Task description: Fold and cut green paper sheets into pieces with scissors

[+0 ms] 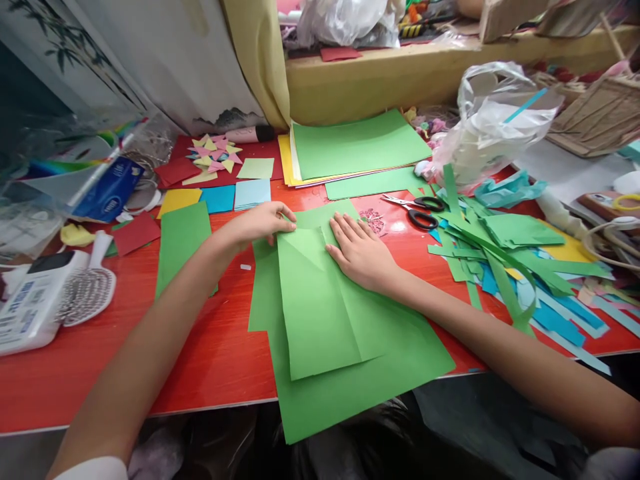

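Observation:
A creased green sheet of paper (320,313) lies on top of larger green paper (410,360), which hangs over the table's front edge. The thumb and fingers of my left hand (263,223) pinch the upper left corner of the creased sheet. Flat on the upper right of the same sheet rests my right hand (363,253), its fingers stretched out and pressing the paper. Beyond my right hand, scissors (417,208) with black handles lie on the red table (210,373), apart from it.
Green and blue paper strips (505,267) heap up at the right. A stack of coloured sheets (360,143) is at the back. On the left are a cut green piece (184,240), a hairbrush (93,287) and a folded paper star (215,155). A plastic bag (490,127) stands back right.

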A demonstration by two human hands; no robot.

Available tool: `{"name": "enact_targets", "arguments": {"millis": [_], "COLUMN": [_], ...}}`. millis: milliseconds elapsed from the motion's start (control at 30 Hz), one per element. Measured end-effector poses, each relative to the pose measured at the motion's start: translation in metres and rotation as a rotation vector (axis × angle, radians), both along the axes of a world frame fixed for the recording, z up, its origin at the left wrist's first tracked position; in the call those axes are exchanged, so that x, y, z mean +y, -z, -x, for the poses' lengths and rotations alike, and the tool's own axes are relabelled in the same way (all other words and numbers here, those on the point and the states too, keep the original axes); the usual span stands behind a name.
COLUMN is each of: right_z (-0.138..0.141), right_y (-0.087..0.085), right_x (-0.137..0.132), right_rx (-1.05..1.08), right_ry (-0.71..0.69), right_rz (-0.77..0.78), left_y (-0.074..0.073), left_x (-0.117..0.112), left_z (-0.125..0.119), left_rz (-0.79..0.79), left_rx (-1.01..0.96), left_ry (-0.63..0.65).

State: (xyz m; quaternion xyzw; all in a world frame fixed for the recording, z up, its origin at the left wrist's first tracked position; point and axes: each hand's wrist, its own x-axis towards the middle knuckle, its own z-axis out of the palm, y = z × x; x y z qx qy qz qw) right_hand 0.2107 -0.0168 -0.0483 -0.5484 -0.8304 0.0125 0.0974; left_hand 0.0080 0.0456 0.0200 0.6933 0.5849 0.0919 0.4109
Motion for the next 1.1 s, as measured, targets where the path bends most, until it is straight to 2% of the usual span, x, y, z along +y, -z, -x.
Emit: {"name": "enact_targets", "arguments": {"millis": [67,133,300,433,500,567,833,1100], "right_z": [0.000,0.001,0.000,-0.001,-0.001,-0.001,0.000,-0.001], "right_y": [0.001,0.001,-0.002,-0.004,-0.003,-0.003,-0.002,-0.002], "right_x": [0.000,0.000,0.000,0.000,0.000,0.000,0.000,0.000], "right_rx": [-0.001,-0.002,0.011,0.013,0.015,0.017,-0.001,0.003], "right_ry": [0.006,0.010,-0.010,-0.085,-0.092,-0.084,-0.077,-0.077], "right_rz": [-0.011,-0.017,-0.008,-0.011,-0.019,-0.019,-0.015,-0.008], "left_y": [0.000,-0.001,0.001,0.014,0.019,0.023,0.023,0.017], "left_x": [0.000,0.000,-0.012,-0.033,-0.043,-0.049,-0.049,-0.057], "left_z": [0.002,0.003,0.002,0.002,0.002,0.002,0.006,0.002], "left_rz": [0.017,0.055,0.090,-0.079,-0.206,-0.266,-0.290,-0.307], "left_rx": [-0.123,-0.166,-0.030,0.105,0.187,0.243,0.183,0.272], "left_ry": [-0.069,-0.095,-0.100,-0.118,-0.098,-0.085,-0.084,-0.051]}}
